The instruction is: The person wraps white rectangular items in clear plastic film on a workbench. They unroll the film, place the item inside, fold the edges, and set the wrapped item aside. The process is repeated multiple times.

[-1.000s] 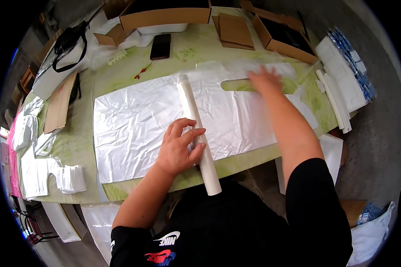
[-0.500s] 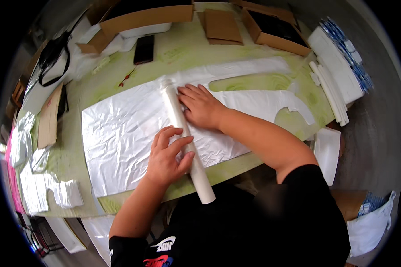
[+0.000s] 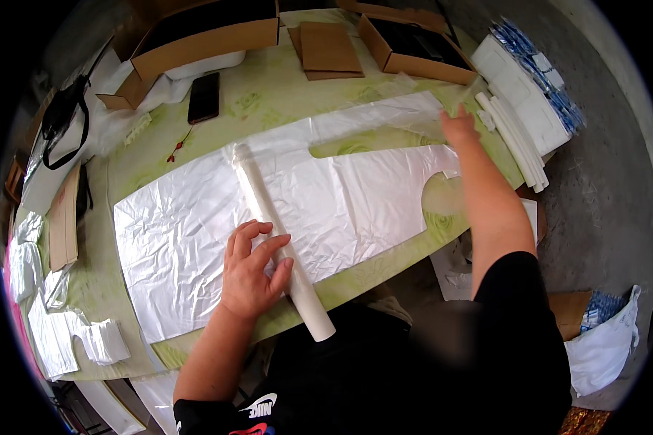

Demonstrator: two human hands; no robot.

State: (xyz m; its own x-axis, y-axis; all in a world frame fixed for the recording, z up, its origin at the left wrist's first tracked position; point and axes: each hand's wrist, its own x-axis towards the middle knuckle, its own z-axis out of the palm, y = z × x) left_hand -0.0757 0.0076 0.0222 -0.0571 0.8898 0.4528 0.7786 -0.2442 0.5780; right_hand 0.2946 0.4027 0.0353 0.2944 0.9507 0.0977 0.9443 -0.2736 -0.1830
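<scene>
A large white plastic sheet (image 3: 174,239), wrinkled and with cut-outs toward its right end, lies flat on the table. Across it slants a smooth white tube (image 3: 268,217), its near end jutting past the table edge toward me. My left hand (image 3: 250,272) rests on the tube's near half with its fingers spread, not wrapped round it. At the far right, my right hand (image 3: 458,127) is stretched out beside the tip of the sheet's upper strip. Slight blur softens its fingers, which look extended and apart.
Cardboard boxes (image 3: 413,54) and a phone (image 3: 204,98) stand along the back of the green-patterned table (image 3: 384,257). White rolls (image 3: 511,141) lie at the right beside a white block (image 3: 519,94) topped with blue packets. Folded white plastic pieces (image 3: 54,333) lie at the left.
My right hand has left the sheet beside the tube and swung out to the far right. My left hand stays on the tube. The whole view has shifted slightly.
</scene>
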